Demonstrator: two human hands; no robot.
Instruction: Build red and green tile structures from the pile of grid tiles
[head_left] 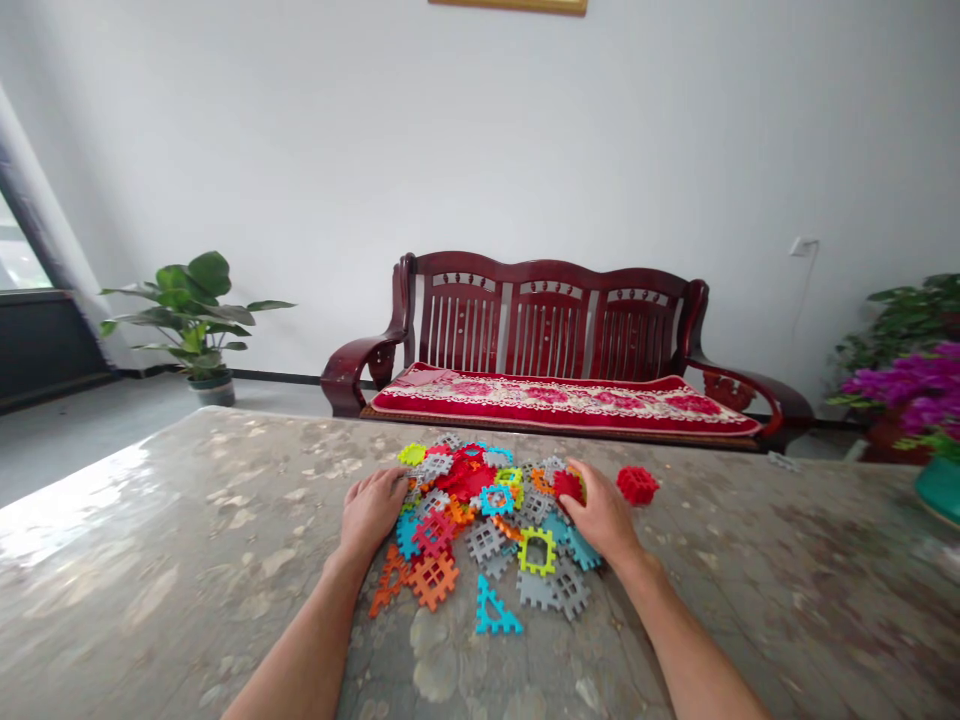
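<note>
A heap of flat interlocking plastic building tiles with notched edges lies on the table between my hands. My left hand [373,508] lies at the heap's left edge, fingers stretched towards the grey tiles [435,467]; no tile shows in its grasp. My right hand [604,512] has its thumb and fingers around a red tile [568,486] at the heap's right side. Closer to me are an orange window tile [433,580], a blue triangle tile [495,612] and a lime square frame tile [537,538]. An assembled red block [637,485] sits apart, right of my right hand.
The table has a patterned, shiny cover [187,560]. A lone grey tile [784,461] lies near its far right edge. Purple flowers in a teal pot [941,488] stand at the right. Behind the table are a wooden bench [547,310] and a potted plant [211,388].
</note>
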